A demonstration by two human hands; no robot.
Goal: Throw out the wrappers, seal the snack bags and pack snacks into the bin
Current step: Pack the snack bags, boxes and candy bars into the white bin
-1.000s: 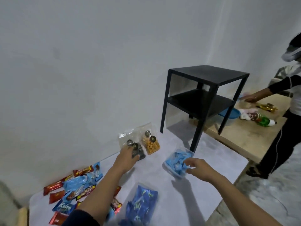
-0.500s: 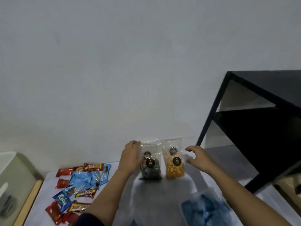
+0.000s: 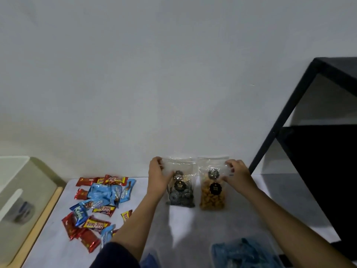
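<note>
Far left, off the tabletop's left edge: translucent bin [image 3: 23,190], nothing packed that I can make out. Left half of the tabletop [image 3: 193,229]: loose pile of red and blue snack packs [image 3: 100,202], untouched.

My left hand [image 3: 158,176] now pinches the upper left corner of the dark-cookie bag [image 3: 180,188], thumb and fingers closed on the clear top strip. A second ago that hand was flat on the bag lower down; it has moved up to the top. Bag stands at the tabletop's back edge, leaning on the wall.

Just beside it, touching or nearly so, the orange-snack bag [image 3: 212,190]. My right hand [image 3: 237,174] pinches its upper right corner. A second ago that hand was on the blue-pack tub [image 3: 245,252], which now sits free at the front edge.

Read: both hands have left sorting and gone to the bag tops, so the sealing step is starting. Can't tell whether either zip is closed. Wrappers and packing look not yet done.

Far right: black shelf unit [image 3: 318,132], not involved.
</note>
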